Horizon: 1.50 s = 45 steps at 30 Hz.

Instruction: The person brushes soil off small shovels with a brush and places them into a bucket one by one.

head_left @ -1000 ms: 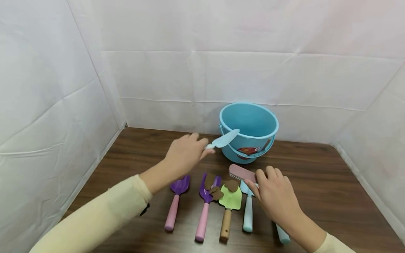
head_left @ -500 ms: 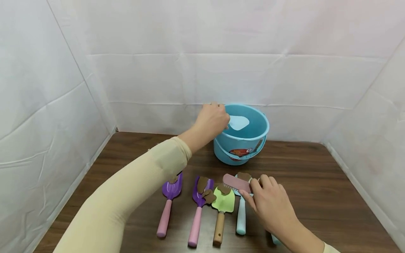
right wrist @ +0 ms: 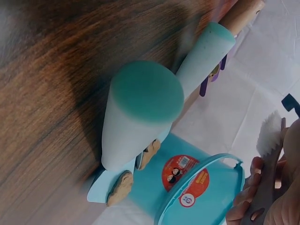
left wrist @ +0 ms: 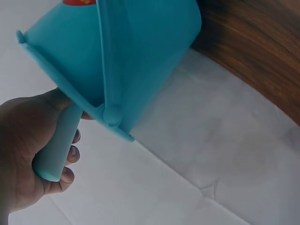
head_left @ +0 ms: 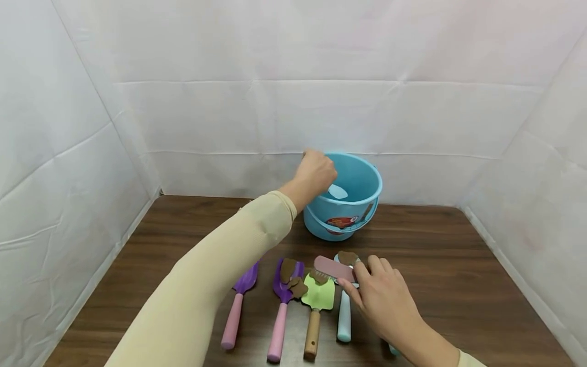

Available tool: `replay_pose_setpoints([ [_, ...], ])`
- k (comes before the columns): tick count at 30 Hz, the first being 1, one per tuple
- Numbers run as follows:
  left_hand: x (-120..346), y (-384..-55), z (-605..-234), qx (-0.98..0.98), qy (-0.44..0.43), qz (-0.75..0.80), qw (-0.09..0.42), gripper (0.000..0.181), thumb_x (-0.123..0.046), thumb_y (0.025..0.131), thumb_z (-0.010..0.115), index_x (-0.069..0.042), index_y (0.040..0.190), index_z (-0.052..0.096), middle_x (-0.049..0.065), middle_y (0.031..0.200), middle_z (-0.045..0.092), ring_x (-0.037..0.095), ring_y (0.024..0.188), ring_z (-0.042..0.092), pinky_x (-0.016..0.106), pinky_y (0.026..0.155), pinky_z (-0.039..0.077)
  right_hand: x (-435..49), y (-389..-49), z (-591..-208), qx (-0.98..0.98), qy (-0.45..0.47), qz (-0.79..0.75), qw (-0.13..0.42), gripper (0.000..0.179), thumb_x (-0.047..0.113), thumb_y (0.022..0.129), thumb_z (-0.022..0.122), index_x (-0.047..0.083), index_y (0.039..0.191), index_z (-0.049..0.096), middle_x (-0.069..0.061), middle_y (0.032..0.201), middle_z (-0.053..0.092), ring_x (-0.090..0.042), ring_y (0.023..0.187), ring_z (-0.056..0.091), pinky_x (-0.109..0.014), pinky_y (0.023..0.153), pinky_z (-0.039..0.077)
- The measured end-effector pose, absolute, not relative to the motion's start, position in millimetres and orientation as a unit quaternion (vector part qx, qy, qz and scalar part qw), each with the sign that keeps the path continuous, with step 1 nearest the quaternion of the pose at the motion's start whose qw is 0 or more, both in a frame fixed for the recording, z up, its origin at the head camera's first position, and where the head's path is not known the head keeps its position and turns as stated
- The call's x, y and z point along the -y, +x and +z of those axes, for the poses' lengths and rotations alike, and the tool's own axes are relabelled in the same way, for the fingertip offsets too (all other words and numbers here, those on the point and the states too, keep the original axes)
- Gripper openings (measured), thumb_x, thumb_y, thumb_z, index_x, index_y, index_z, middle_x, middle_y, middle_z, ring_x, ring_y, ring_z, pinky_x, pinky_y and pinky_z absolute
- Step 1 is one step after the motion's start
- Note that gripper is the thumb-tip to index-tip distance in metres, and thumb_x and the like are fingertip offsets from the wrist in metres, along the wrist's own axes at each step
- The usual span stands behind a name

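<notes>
My left hand (head_left: 316,171) grips the pale blue handle (left wrist: 58,145) of a small trowel at the bucket's left rim. The trowel's light blue blade (head_left: 338,192) dips inside the blue bucket (head_left: 316,216). My right hand (head_left: 385,300) holds a pink brush (head_left: 334,268) low over the row of garden tools; its white bristles (right wrist: 268,133) show in the right wrist view. Below the brush lie a green shovel (head_left: 323,295) and a light blue tool (head_left: 344,318), each with a brown clump on its head. A second light blue handle (head_left: 393,350) is mostly hidden beneath my right hand.
Left of the green shovel lie a purple tool with brown clumps and a pink handle (head_left: 278,331), and a purple trowel (head_left: 247,279) partly hidden by my left sleeve. White sheeting (head_left: 206,117) encloses the brown wooden table (head_left: 440,244) at the back and sides.
My left hand has carried the trowel up and over the bucket's rim, and its blade has tipped down inside. The brush in my right hand has shifted slightly left over the tools.
</notes>
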State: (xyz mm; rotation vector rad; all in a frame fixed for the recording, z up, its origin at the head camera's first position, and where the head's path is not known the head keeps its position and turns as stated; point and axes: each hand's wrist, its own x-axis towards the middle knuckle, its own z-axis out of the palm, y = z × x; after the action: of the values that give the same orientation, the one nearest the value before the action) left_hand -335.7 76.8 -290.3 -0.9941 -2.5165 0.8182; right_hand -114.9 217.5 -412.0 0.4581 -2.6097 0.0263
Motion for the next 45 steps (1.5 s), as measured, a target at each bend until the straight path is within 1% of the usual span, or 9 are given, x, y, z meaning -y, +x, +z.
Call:
replay_pose_setpoints([
  [4,-74.3,-340.7,-296.2,0.886,-0.341,0.289,0.123,0.025,-0.044,0.1,0.062,-0.022,0.09,0.067,-0.005,0.075,0.048,0.014,0.064,0.036,0.03,0.056,0.029,-211.8,-116.2,-413.0,0.958,0.17,0.01,0.232,0.041,0.052,0.098,0.06,0.011,0.091,0.058,-0.001,0.077,0.037,-0.016,0.068,0.036,-0.027,0.053,0.028],
  [7,-71.7,-342.8,-299.4,0.889,-0.338,0.29,0.109,0.025,-0.047,0.099,0.064,-0.022,0.097,0.07,-0.005,0.077,0.049,0.014,0.065,0.038,0.03,0.058,0.03,-209.3,-116.3,-414.0,0.959,0.171,0.009,0.228,0.042,0.052,0.098,0.06,0.011,0.094,0.06,0.0,0.078,0.038,-0.015,0.069,0.037,-0.027,0.053,0.029],
  [10,-69.0,-343.9,-300.7,0.889,-0.34,0.286,0.108,0.027,-0.048,0.099,0.063,-0.022,0.098,0.071,-0.005,0.077,0.051,0.014,0.066,0.04,0.03,0.059,0.032,-208.9,-116.4,-414.8,0.958,0.17,0.009,0.231,0.042,0.052,0.098,0.06,0.011,0.093,0.06,0.0,0.078,0.038,-0.016,0.07,0.038,-0.027,0.053,0.029],
  [14,-66.7,-344.7,-300.1,0.891,-0.351,0.266,0.112,0.034,-0.054,0.096,0.064,-0.022,0.1,0.074,-0.005,0.086,0.063,0.014,0.071,0.05,0.031,0.064,0.043,-210.0,-116.5,-415.6,0.957,0.17,0.01,0.235,0.042,0.053,0.098,0.059,0.011,0.093,0.06,0.0,0.077,0.038,-0.016,0.07,0.039,-0.027,0.053,0.03],
  [17,-65.6,-345.2,-298.7,0.892,-0.358,0.251,0.116,0.039,-0.056,0.096,0.062,-0.021,0.106,0.076,-0.002,0.098,0.07,0.017,0.081,0.061,0.039,0.076,0.054,-210.7,-117.4,-415.7,0.956,0.173,0.007,0.237,0.042,0.053,0.099,0.058,0.012,0.09,0.059,0.0,0.077,0.037,-0.015,0.07,0.038,-0.027,0.053,0.03],
  [20,-65.4,-345.0,-297.0,0.892,-0.361,0.244,0.123,0.043,-0.057,0.097,0.06,-0.02,0.11,0.076,0.001,0.103,0.072,0.02,0.088,0.065,0.045,0.084,0.056,-211.0,-118.2,-415.6,0.955,0.176,0.008,0.238,0.041,0.053,0.099,0.058,0.013,0.086,0.056,0.001,0.077,0.037,-0.015,0.07,0.038,-0.027,0.053,0.029],
  [27,-64.2,-342.8,-295.4,0.891,-0.359,0.243,0.135,0.047,-0.06,0.098,0.056,-0.019,0.105,0.076,0.002,0.096,0.069,0.021,0.085,0.064,0.043,0.079,0.055,-209.1,-119.1,-415.2,0.956,0.176,0.015,0.233,0.04,0.052,0.098,0.06,0.016,0.083,0.053,0.001,0.078,0.038,-0.016,0.073,0.04,-0.028,0.054,0.031],
  [38,-50.4,-336.1,-289.7,0.889,-0.358,0.233,0.166,0.049,-0.062,0.099,0.051,-0.021,0.104,0.076,0.002,0.097,0.068,0.022,0.085,0.064,0.045,0.079,0.055,-205.9,-124.7,-414.7,0.951,0.188,0.014,0.244,0.041,0.051,0.099,0.06,0.015,0.079,0.05,0.0,0.077,0.037,-0.018,0.072,0.041,-0.027,0.053,0.03],
  [45,-16.6,-314.3,-282.1,0.894,-0.362,0.187,0.186,0.05,-0.062,0.103,0.041,-0.021,0.118,0.066,0.005,0.107,0.065,0.025,0.096,0.062,0.05,0.086,0.052,-203.0,-131.3,-416.2,0.952,0.197,0.009,0.234,0.04,0.05,0.099,0.06,0.015,0.083,0.053,-0.001,0.077,0.037,-0.019,0.072,0.043,-0.029,0.053,0.032],
])
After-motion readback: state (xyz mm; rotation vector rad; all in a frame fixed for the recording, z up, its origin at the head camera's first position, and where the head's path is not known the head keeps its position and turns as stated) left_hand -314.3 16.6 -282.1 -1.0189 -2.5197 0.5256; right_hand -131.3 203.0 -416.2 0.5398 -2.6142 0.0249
